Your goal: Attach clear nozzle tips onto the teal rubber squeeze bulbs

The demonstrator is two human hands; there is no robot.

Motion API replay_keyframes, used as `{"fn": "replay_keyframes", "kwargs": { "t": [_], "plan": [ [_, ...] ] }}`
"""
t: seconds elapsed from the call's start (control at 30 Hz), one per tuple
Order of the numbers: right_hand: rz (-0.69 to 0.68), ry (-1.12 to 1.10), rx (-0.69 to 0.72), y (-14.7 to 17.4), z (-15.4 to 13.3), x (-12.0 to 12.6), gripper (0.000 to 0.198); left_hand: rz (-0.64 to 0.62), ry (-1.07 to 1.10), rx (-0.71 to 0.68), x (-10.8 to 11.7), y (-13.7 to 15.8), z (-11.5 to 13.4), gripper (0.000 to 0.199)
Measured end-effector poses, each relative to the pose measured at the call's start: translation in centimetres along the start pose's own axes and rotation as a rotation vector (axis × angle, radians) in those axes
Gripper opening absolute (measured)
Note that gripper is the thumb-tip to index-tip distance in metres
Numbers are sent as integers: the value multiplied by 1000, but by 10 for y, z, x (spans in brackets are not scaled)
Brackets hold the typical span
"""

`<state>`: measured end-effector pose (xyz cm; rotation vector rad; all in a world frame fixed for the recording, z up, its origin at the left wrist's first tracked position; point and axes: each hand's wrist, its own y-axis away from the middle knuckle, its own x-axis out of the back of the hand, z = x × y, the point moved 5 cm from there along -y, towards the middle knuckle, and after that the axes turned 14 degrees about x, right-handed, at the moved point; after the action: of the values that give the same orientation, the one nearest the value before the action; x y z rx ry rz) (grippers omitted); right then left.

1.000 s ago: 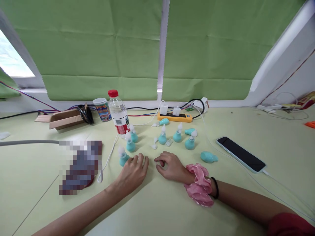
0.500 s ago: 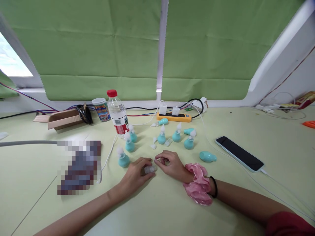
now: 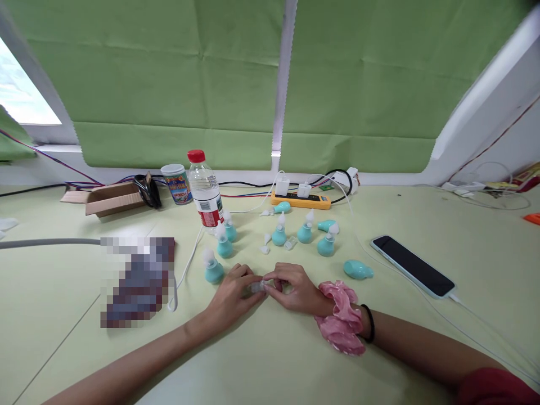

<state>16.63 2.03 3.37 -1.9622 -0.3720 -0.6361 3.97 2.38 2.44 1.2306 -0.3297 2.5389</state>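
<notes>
Right hand (image 3: 295,289) shifted in, fingertips pinching clear piece (image 3: 256,287), left hand (image 3: 230,299) half-curled, gripping its other end

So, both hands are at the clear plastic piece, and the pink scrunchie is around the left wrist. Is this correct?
Not quite: the head view shows the pink scrunchie around the right wrist. The left hand and right hand are at the clear plastic piece.

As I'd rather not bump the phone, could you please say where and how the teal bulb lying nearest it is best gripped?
Probably around the wide body of the teal bulb, coming from the left: it lies sideways, its broad end towards the right hand and its narrower neck towards the phone.
</notes>
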Motion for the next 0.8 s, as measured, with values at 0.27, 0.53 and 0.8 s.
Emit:
{"fn": "replay_keyframes", "kwargs": {
  "t": [0.27,0.53,0.8],
  "plan": [
    [-24,5,17,2,2,-3,17,12,-18,-6,0,-2,-1,18],
    [-77,73,54,9,5,-10,21,8,-25,-19,0,-2,-2,17],
    [-171,272,179,6,-4,-8,19,9,-16,-3,-1,-2,-2,17]
  ]
}}
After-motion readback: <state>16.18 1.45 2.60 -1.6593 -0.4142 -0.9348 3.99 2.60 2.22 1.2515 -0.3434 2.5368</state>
